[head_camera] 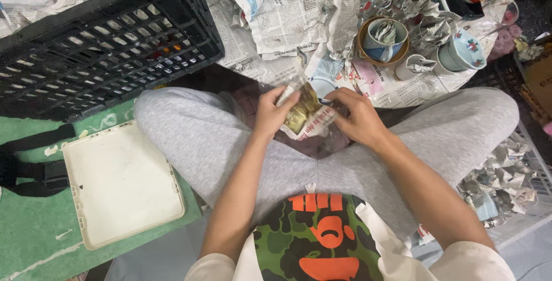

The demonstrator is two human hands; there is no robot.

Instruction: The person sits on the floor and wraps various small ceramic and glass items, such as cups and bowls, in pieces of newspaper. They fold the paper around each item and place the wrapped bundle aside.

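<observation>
Left hand: my left hand (270, 111) curls its fingers (280, 93) around the upper left edge of a newspaper-wrapped item (305, 115), closed on it.
Right hand: my right hand (357, 119) pinches the paper on the right side, fingers bent tight onto the wrap.
Wrapped item: it sits over my lap, between both hands, above my crossed grey-trousered legs (201, 143); something golden-brown shows through, maybe glass, hard to tell.
Ahead: crumpled newspaper sheets (287, 22) cover the floor, with cups (463, 51) stuffed with paper, one in a brown bowl (382, 42).
Left side: a black plastic crate (103, 45), a white tray lid (121, 183) on green matting.
</observation>
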